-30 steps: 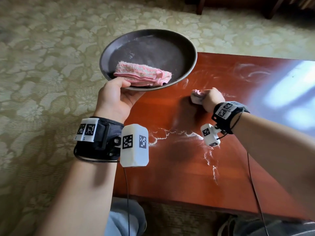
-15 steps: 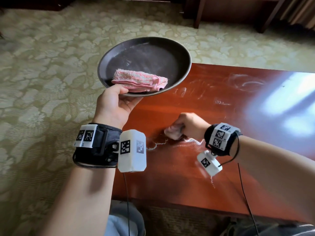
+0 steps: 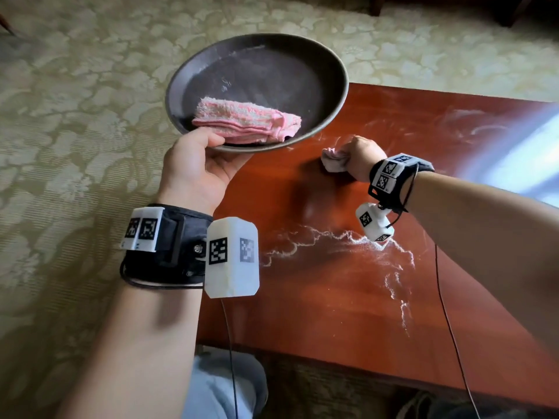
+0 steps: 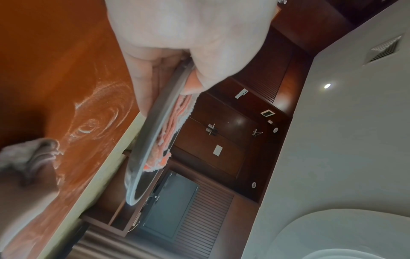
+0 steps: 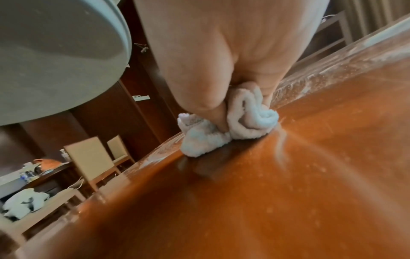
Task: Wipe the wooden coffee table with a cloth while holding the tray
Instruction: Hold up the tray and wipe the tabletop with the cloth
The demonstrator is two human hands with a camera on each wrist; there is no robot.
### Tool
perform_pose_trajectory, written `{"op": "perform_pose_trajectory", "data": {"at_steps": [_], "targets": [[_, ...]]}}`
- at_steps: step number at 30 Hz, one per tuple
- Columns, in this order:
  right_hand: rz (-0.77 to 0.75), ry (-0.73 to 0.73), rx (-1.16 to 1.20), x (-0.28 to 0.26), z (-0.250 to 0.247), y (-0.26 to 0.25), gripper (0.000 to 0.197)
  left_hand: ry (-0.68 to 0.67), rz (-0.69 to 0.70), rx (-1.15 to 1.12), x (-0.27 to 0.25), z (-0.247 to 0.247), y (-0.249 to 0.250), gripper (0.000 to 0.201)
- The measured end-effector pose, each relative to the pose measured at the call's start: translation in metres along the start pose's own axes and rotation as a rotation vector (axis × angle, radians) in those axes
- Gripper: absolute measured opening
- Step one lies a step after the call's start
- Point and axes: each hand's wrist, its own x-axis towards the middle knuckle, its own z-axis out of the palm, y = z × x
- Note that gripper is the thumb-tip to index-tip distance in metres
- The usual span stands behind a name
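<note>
My left hand [image 3: 208,158] grips the near rim of a dark round tray [image 3: 272,65], thumb on top and fingers underneath, holding it in the air over the table's left corner. A folded pink towel [image 3: 245,120] lies in the tray. The left wrist view shows the tray [image 4: 153,133] edge-on with the towel [image 4: 175,126] on it. My right hand [image 3: 360,157] clutches a bunched white cloth [image 3: 332,160] and presses it on the reddish wooden coffee table [image 3: 348,297]. In the right wrist view the cloth [image 5: 224,131] sits crumpled under my fingers near the table's far edge.
White powdery streaks [image 3: 329,237] run across the tabletop near me, with fainter swirls [image 3: 465,122] further back. Patterned green carpet [image 3: 75,131] surrounds the table. Dark furniture legs [image 3: 375,4] stand at the far side. My knee [image 3: 217,388] is under the near edge.
My right hand with the cloth has swept from the near powder streak back toward the far side of the table. The tray stays held up in my left hand.
</note>
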Motion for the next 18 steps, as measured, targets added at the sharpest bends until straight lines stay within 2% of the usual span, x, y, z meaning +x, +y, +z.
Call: {"op": "perform_pose_trajectory", "data": {"at_steps": [2, 5, 10, 15, 18], "targets": [[-0.047, -0.018, -0.028, -0.007, 0.005, -0.001, 0.034, -0.001, -0.007, -0.010, -0.001, 0.002, -0.002, 0.031], [-0.197, -0.022, -0.071, -0.034, 0.011, -0.009, 0.025, -0.001, -0.014, -0.016, -0.007, 0.009, -0.005, 0.031], [-0.340, -0.002, -0.002, -0.077, 0.029, -0.004, 0.014, -0.025, -0.033, 0.022, -0.025, 0.020, -0.011, 0.031], [-0.503, 0.015, 0.049, -0.117, 0.042, 0.001, 0.017, -0.039, -0.033, 0.038, -0.040, 0.027, -0.013, 0.030], [-0.523, -0.023, 0.064, -0.130, 0.045, 0.004, 0.019, -0.047, -0.037, 0.041, -0.042, 0.028, -0.015, 0.031]]}}
